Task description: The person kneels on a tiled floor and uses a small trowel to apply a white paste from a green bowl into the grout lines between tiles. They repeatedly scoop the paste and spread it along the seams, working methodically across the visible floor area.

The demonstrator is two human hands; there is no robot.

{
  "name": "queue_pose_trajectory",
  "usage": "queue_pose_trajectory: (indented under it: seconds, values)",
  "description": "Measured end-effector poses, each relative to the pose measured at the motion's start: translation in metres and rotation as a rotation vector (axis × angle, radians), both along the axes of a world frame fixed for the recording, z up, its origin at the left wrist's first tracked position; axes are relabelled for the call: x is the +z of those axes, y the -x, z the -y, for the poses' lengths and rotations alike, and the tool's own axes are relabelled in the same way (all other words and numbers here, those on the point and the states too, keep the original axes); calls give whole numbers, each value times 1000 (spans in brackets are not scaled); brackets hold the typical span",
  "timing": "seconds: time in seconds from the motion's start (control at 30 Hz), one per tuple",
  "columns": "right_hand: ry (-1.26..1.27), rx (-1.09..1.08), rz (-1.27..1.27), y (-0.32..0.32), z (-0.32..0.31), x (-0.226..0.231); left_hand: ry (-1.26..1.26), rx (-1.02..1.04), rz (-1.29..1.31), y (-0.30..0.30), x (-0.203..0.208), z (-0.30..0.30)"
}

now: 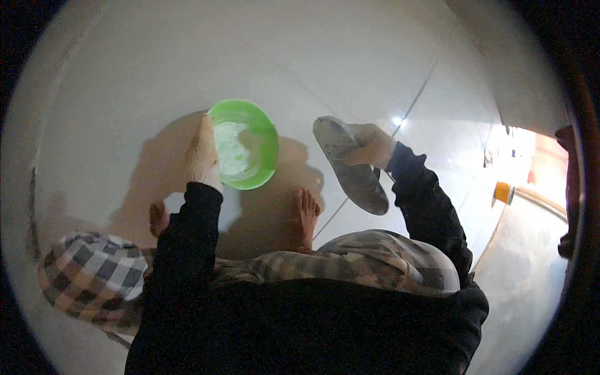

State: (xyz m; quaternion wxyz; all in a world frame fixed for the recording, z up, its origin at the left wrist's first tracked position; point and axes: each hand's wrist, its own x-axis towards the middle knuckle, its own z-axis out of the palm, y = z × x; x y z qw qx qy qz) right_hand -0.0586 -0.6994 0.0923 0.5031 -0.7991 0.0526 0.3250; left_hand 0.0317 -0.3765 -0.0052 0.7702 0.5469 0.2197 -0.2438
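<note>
My left hand, in a pale knit glove, is closed on the left rim of a round green plastic bowl. White, wet-looking stuff coats the bowl's inside and bottom. In my right hand, gloved the same way, is a long grey shoe sole with rounded ends, gripped across its middle. Its face is smeared with pale residue, and it slants from upper left to lower right. The sole and the bowl are apart. Part of the fingers of each hand is hidden.
Large pale tiles with thin dark joints spread ahead of me. My bare feet and checked trousers are below the bowl. At right, a long pale panel lies near an orange item and a bright opening.
</note>
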Motion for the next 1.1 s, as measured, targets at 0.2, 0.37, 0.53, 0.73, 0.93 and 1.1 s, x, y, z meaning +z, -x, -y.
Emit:
queue_pose_trajectory:
  seconds: [0.2,0.37,0.53,0.73,0.93,1.1]
  values:
    - [568,419,486,-24,-102,-11,-175,10,-12,-5,-6,-7]
    - [552,578,343,-23,-134,-32,-102,-5,21,4,-10,-2]
    - [650,643,348,11,-119,-28,-290,-72,39,2,-19,-2]
    - [620,432,363,30,-61,7,87,89,-21,2,-24,1]
    - [-640,-449,-183,36,-19,-5,245,88,-139,4,-4,9]
    - [-838,-527,-207,62,-14,-47,248,-53,-115,-2,12,5]
